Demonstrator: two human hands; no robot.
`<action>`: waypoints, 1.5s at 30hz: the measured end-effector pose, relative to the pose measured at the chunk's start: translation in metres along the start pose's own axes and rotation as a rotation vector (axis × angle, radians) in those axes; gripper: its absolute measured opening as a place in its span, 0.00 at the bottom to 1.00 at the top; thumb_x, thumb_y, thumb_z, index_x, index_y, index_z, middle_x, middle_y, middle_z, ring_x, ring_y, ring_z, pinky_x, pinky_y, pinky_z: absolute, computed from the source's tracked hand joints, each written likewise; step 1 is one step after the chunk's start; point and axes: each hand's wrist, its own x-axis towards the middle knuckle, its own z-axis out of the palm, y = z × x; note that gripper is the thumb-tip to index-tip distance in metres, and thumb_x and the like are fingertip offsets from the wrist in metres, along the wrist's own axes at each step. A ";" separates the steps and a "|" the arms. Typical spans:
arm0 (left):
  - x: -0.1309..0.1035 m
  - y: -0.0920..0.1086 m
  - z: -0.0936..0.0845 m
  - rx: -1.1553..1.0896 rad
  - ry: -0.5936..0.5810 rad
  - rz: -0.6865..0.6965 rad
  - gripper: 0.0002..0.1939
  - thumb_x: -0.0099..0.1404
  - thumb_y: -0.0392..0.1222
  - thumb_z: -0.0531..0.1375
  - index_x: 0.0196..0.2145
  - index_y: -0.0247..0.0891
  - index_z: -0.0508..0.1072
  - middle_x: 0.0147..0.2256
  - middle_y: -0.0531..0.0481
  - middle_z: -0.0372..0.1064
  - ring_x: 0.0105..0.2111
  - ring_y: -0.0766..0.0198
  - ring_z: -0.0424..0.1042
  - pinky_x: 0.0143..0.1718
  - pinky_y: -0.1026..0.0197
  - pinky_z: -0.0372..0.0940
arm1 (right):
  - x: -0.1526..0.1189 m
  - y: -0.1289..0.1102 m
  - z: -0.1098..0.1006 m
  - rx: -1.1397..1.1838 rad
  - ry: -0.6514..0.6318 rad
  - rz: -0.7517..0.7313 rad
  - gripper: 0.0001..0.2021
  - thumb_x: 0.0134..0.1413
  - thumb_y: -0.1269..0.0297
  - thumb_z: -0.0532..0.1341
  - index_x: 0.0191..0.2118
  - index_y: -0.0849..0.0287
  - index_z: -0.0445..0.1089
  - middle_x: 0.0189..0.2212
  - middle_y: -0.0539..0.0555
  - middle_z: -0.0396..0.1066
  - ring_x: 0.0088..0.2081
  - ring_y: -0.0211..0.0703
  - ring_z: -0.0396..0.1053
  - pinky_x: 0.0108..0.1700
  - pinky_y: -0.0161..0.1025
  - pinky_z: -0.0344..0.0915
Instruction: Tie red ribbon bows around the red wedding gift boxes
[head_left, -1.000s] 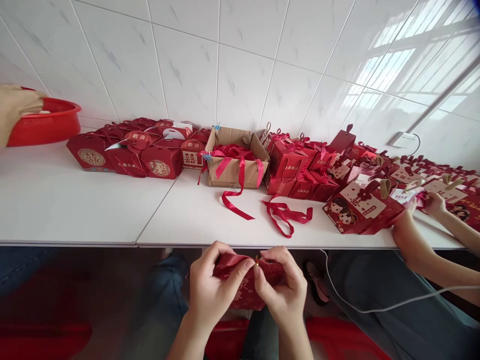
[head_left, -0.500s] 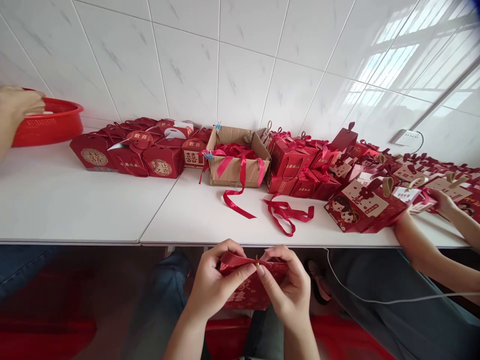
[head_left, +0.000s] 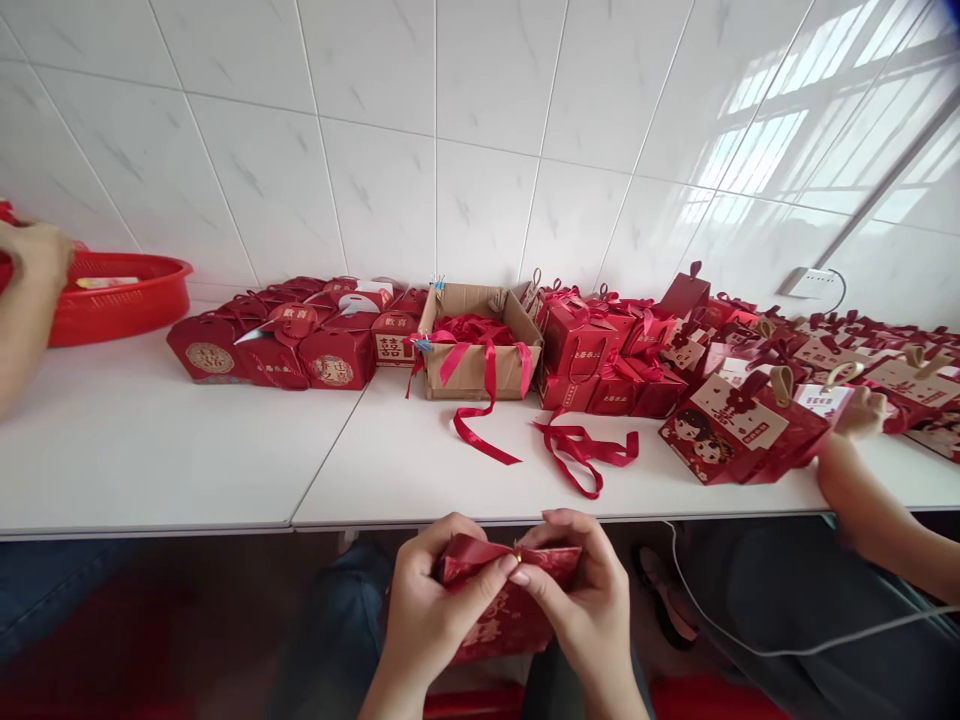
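Below the table's front edge, a red gift box [head_left: 504, 622] with pale characters is held between both hands over the lap. My left hand [head_left: 442, 600] grips its upper left side, thumb on top near the middle. Closed on the upper right side is my right hand [head_left: 585, 600], its thumb almost meeting the other. A small gold fastener [head_left: 517, 553] shows between the two thumb tips. The box's underside is hidden. Straight ahead on the white table [head_left: 420, 480] lie loose red ribbons [head_left: 585, 452].
A cardboard box [head_left: 480, 372] of ribbons stands at the back centre. Red boxes [head_left: 337, 360] are to its left, many more [head_left: 600, 350] to its right. A red basket [head_left: 127, 305] sits far left beside another person's hand [head_left: 37, 270]. Another person's arm [head_left: 877, 500] reaches in from the right.
The view has tilted, so the table sits lower in it. My thumbs remain at the fastener. The person at left has lifted something red; the right person's hand has shifted among the boxes.
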 end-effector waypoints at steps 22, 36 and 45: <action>-0.002 0.009 -0.034 0.276 -0.217 0.082 0.05 0.65 0.40 0.58 0.37 0.41 0.74 0.40 0.48 0.76 0.42 0.60 0.75 0.44 0.63 0.66 | 0.002 -0.002 -0.001 -0.081 -0.128 -0.037 0.07 0.51 0.69 0.66 0.29 0.57 0.67 0.24 0.47 0.69 0.27 0.35 0.68 0.30 0.30 0.66; -0.005 0.008 -0.021 0.069 -0.231 0.131 0.09 0.65 0.38 0.60 0.40 0.42 0.79 0.36 0.48 0.80 0.34 0.59 0.79 0.34 0.65 0.72 | 0.000 -0.008 -0.009 -0.118 -0.207 -0.331 0.11 0.48 0.76 0.67 0.34 0.56 0.67 0.28 0.51 0.72 0.29 0.40 0.69 0.32 0.39 0.66; -0.005 0.012 -0.018 -0.013 -0.215 0.096 0.09 0.64 0.42 0.61 0.38 0.40 0.81 0.35 0.46 0.80 0.34 0.56 0.79 0.32 0.63 0.72 | 0.000 -0.009 -0.007 -0.039 -0.205 -0.268 0.11 0.47 0.75 0.68 0.34 0.55 0.68 0.27 0.50 0.70 0.29 0.41 0.69 0.32 0.40 0.68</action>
